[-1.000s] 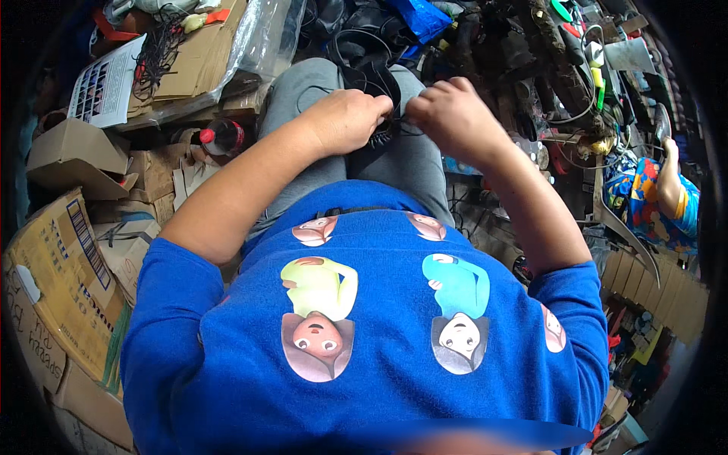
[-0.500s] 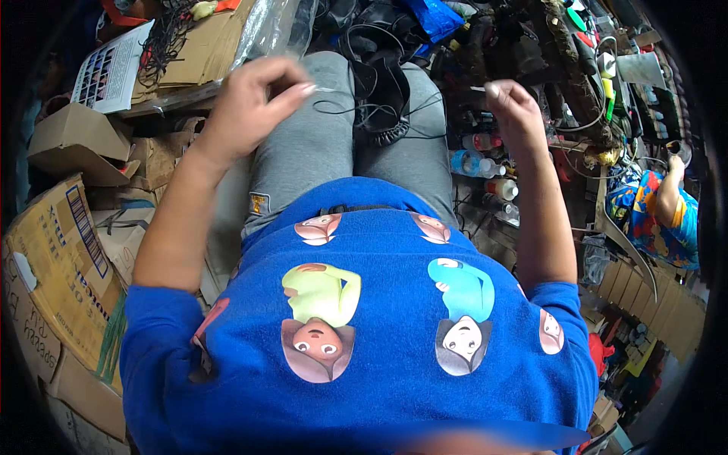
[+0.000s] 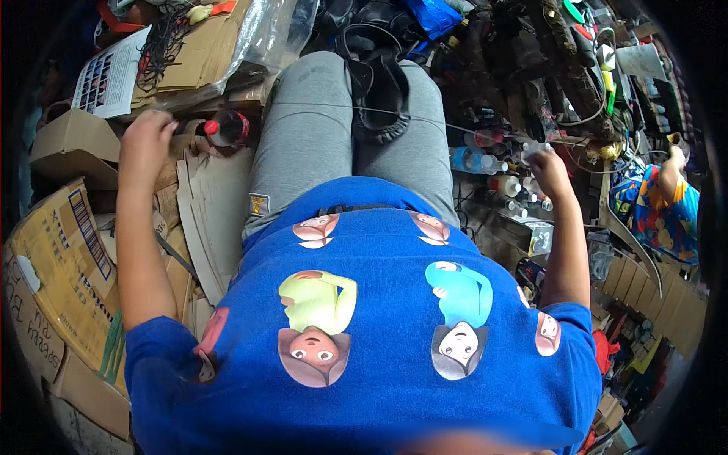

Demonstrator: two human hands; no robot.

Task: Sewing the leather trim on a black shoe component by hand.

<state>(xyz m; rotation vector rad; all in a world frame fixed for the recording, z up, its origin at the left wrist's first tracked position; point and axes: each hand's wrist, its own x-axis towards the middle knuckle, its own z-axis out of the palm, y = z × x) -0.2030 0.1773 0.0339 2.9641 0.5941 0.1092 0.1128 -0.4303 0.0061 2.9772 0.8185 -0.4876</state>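
Observation:
A black shoe-like piece (image 3: 394,125) with a round opening and a gathered edge is held between my knees. A thin dark thread (image 3: 426,120) runs through or across it and over both thighs, drawn out nearly straight to either side. Far out to the left, my left hand (image 3: 145,144) is closed in a pinch at the thread's end, above the cardboard. Out to the right, my right hand (image 3: 547,165) is closed too, near the bottles, with the thread leading to it. Whether either hand also holds a needle or hook is too small to tell.
A bottle with a red cap (image 3: 226,130) stands left of my leg, beside cardboard boxes (image 3: 72,148) and flat sheets. Several plastic bottles (image 3: 474,163) lie on the right. A curved blade-like strip (image 3: 633,254) and a person in bright clothes (image 3: 658,205) are farther right.
My hands have moved apart and outward, the left one farther left. The thread, loosely looped over the black piece before, is now pulled taut. The red-capped bottle has come into sight.

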